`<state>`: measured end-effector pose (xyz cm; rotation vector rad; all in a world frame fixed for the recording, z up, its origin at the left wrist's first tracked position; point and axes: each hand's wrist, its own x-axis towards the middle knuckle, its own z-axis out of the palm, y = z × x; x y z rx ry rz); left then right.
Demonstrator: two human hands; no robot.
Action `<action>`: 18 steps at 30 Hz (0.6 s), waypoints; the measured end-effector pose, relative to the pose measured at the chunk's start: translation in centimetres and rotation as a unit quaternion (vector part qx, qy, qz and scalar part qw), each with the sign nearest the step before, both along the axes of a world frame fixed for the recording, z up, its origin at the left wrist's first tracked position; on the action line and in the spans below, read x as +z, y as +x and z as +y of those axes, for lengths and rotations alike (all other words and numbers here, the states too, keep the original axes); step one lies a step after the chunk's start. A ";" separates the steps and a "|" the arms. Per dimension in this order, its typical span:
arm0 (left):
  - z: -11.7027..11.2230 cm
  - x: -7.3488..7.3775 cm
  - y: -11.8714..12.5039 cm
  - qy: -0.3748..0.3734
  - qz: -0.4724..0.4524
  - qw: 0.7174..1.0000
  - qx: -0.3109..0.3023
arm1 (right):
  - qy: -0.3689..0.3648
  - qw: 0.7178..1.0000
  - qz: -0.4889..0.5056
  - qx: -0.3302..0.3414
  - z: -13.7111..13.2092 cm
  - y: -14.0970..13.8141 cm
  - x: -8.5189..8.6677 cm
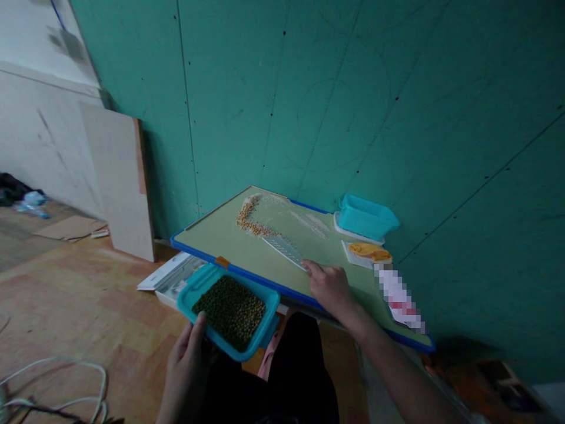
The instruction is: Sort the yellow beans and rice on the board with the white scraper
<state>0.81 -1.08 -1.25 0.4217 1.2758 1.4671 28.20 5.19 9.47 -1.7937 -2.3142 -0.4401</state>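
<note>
Across board (212, 238): slotted tool (283, 252) slants lengthwise, tip leftward near grains (245, 221).

Dim light, brighter upper left, slight blur

Smooth plastic bean tub (236, 354), smooth pale scraper (285, 253), matt tabletop (220, 232), plastic-looking blue edging (265, 283), matt green wall (233, 106)

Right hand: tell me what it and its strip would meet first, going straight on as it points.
Likely the beans on the board: the strip in the right hand aims toward them, its far end close; whether it touches them is unclear.
</note>
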 end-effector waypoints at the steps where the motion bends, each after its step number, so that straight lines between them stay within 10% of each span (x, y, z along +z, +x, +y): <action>1: 0.0 -0.1 0.0 -0.001 -0.017 1.000 -0.004 | -0.001 1.000 0.001 0.000 0.0 0.1 0.0; 18: -0.3 1.9 0.7 0.005 0.043 0.999 0.011 | -0.006 0.994 0.007 -0.112 4.8 1.5 0.1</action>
